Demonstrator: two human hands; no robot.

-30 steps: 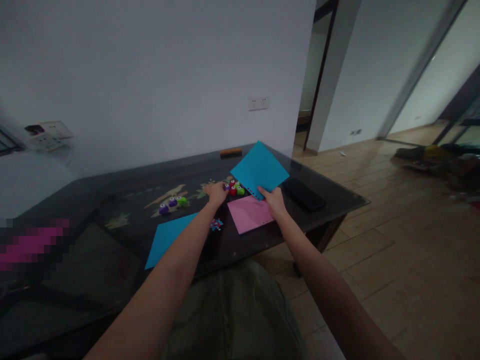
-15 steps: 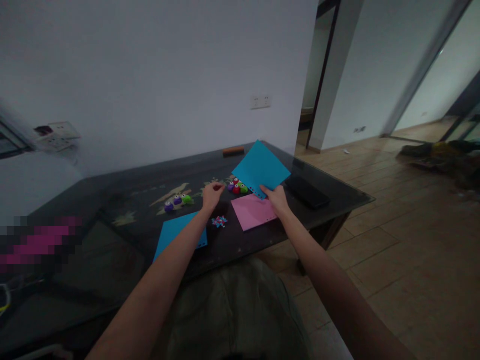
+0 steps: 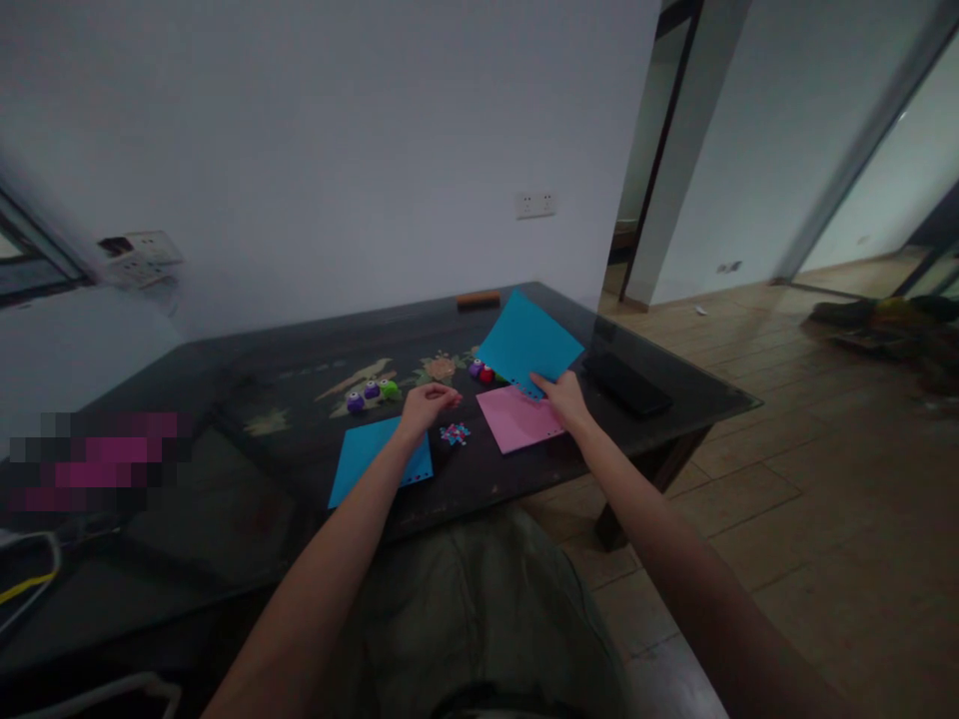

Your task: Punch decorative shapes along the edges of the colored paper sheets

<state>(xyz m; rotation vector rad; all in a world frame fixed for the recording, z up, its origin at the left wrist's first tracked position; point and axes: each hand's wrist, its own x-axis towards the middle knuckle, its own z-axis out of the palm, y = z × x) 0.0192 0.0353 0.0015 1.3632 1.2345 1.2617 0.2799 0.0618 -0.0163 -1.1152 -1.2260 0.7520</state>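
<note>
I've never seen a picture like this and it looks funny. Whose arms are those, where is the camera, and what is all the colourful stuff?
The camera sits on a person's head and looks down, so the two arms are that person's own. The right hand holds a blue sheet of paper by its corner, tilted up over the dark table. The left hand is curled with something small and reddish at its fingertips; it is too small to tell what. On the table lie a pink sheet, another blue sheet, a little pile of paper bits, and small purple, green and red punches. A dark flat thing lies to the right.
</note>
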